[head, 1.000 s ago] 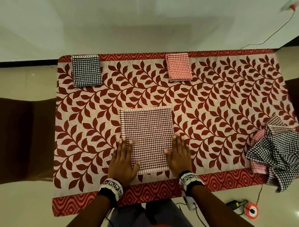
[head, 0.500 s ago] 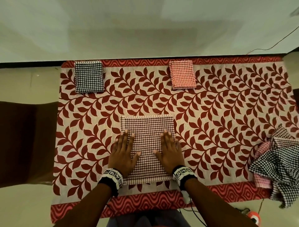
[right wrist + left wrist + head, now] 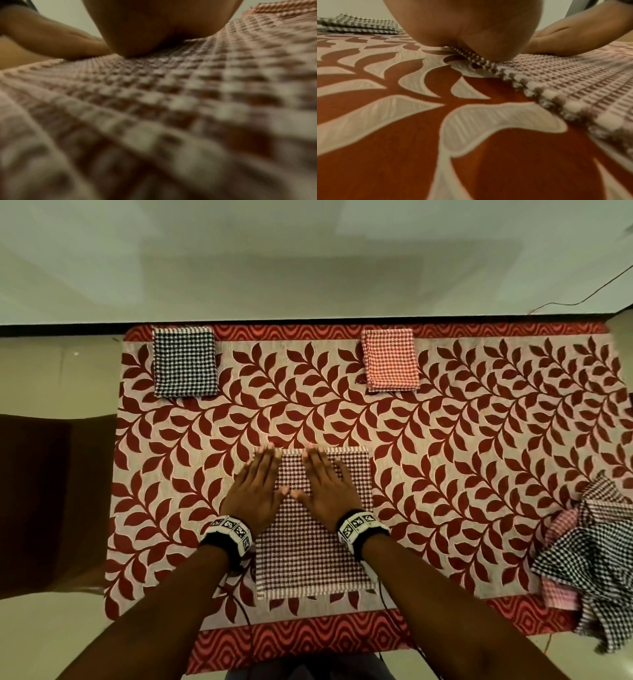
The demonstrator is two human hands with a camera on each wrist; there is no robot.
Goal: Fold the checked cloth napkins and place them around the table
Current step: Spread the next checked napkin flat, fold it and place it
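Note:
A dark red checked napkin (image 3: 313,556) lies flat as a square in the middle of the table. My left hand (image 3: 258,484) presses flat on its far left edge, fingers straight, partly on the tablecloth. My right hand (image 3: 325,482) presses flat on the napkin's far middle, fingers straight. In the left wrist view the left palm (image 3: 471,27) bears on the napkin's edge (image 3: 547,86), with the right hand (image 3: 573,35) beside it. The right wrist view shows the right palm (image 3: 154,27) on the blurred napkin weave (image 3: 188,108). A folded black checked napkin (image 3: 185,361) and a folded pink checked napkin (image 3: 390,359) lie at the far edge.
A heap of unfolded checked napkins (image 3: 596,559) lies at the table's right edge and hangs over it. The table wears a red leaf-patterned cloth (image 3: 462,440). A dark chair (image 3: 51,501) stands at the left. A wall runs behind the far edge.
Both hands have slid away from me across the napkin, from its near corners to its far edge. The right hand has also moved left, so the hands now lie close together.

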